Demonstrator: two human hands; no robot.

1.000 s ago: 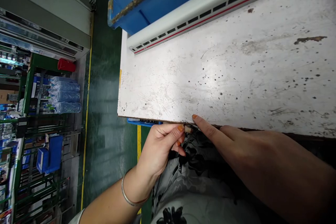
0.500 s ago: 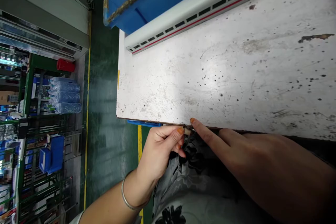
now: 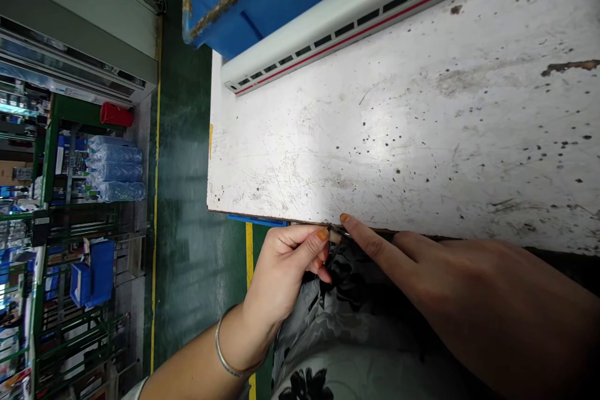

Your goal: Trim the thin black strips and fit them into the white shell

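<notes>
My left hand [image 3: 293, 262] is closed in a pinch at the front edge of the white table [image 3: 290, 150]. Between its thumb and fingers is a small light-coloured piece [image 3: 334, 236], too small and too covered to name. My right hand [image 3: 440, 281] comes in from the right, its index finger stretched along the table edge with the tip close to the pinch. A thin, shiny sliver shows under that finger. The right thumb and the undersides of the other fingers are hidden, so what they grip cannot be made out.
A blue bin [image 3: 281, 6] stands at the back of the table, behind a long white housing [image 3: 365, 19] with dark slots and a red stripe. Green floor [image 3: 187, 156] with yellow lines lies to the left, then racks with bagged bottles [image 3: 117, 169] and blue boxes [image 3: 96, 275].
Both hands keep nearly the same place and pose at the table edge. The view has shifted very slightly.
</notes>
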